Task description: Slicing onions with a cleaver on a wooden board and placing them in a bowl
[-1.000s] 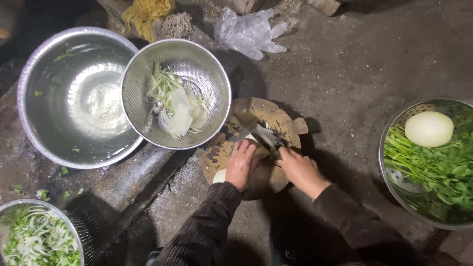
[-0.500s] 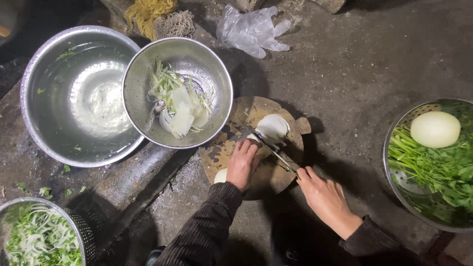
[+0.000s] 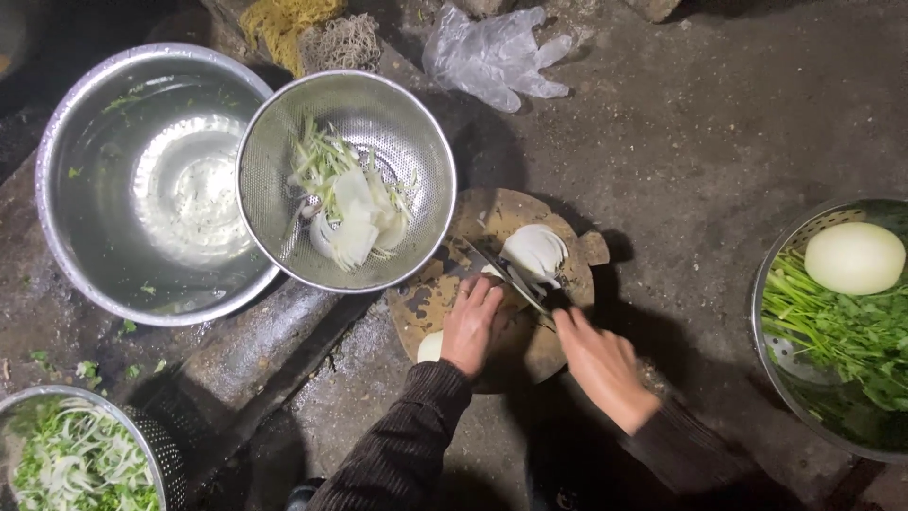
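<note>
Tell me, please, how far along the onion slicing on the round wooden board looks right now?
Done: sliced onion lies in the colander, and more slices with greens fill the bowl at lower left. In hand: the right hand holds a knife against an onion piece on the wooden board, which the left hand steadies. Left: a whole peeled onion rests on greens at right.

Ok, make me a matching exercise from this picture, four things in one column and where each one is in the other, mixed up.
Things:
1. whole peeled onion
2. clear plastic glove
3. knife
4. big empty steel bowl

Places:
A. on the round wooden board, held by the right hand
B. far left, beside the colander
C. on the greens in the right-hand bowl
D. on the ground at the top

Pairs: 1-C, 2-D, 3-A, 4-B
</note>
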